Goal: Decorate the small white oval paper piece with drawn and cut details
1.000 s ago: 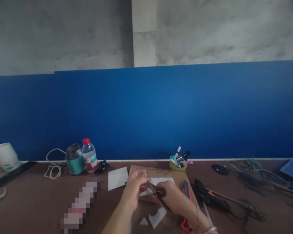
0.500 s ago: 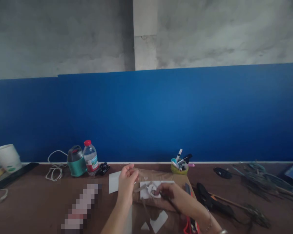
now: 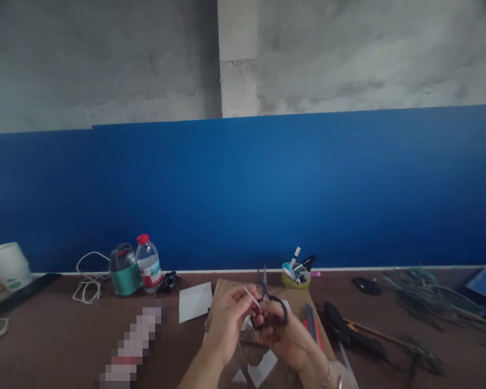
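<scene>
My left hand (image 3: 235,316) pinches a small white piece of paper (image 3: 252,296), seen nearly edge-on. Close beside it, my right hand (image 3: 281,329) is closed on black-handled scissors (image 3: 264,283); their blades point up and stand slightly apart. Both hands are together over a sheet of brown cardboard (image 3: 222,286). Below them lie white paper scraps (image 3: 263,368) with cut edges. More white paper is partly hidden behind my hands.
A white sheet (image 3: 195,302) lies left of the cardboard. Behind it stand a bottle (image 3: 149,265) and a teal container (image 3: 125,278). A pen holder (image 3: 296,278) stands at the back. To the right are a utility knife (image 3: 311,321), a black glue gun (image 3: 348,332) and tangled wires (image 3: 425,294).
My right hand has lifted from the paper on the cardboard, bringing the scissors upright. My left hand has moved right and down beside it, now pinching the white paper piece.
</scene>
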The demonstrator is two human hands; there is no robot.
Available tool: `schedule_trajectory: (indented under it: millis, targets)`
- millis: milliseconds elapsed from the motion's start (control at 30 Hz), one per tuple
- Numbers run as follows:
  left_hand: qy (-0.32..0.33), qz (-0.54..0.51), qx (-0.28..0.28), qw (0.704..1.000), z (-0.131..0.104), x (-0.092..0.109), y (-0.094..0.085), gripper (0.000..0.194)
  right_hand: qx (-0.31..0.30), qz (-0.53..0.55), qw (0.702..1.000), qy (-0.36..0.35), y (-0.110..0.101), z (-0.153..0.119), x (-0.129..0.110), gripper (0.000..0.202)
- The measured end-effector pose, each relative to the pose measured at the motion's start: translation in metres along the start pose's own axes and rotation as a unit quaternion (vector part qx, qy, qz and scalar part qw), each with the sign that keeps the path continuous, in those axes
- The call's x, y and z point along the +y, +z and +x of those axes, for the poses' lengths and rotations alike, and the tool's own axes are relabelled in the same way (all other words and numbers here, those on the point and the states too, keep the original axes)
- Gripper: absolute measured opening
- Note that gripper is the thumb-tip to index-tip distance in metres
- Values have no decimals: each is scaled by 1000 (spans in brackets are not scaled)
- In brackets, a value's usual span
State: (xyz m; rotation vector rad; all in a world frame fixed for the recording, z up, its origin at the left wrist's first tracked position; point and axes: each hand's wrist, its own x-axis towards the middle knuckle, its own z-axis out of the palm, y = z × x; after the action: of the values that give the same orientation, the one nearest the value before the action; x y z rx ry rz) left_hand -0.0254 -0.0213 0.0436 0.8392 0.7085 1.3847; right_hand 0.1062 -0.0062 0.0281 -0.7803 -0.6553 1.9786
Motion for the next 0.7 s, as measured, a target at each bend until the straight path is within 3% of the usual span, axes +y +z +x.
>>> schedule_trajectory:
  millis: [100, 200, 400, 533, 700]
  targets:
    - [-7, 33, 3, 999, 2, -2, -2, 26, -28, -15, 999, 8, 5, 1, 2, 20]
    - [20, 102, 38, 994, 5, 0, -5, 29, -26, -152, 986, -66, 6, 3, 1, 19]
    - [23, 144, 110, 983, 8, 7, -5, 29, -5, -385, 888, -251, -5, 10, 5, 25]
    - [16, 131, 134, 982, 9, 8, -4, 19, -28, -463, 845, -267, -9, 11, 9, 27]
    - [5, 128, 124, 984, 8, 5, -5, 17, -26, -483, 833, -267, -9, 11, 9, 24]
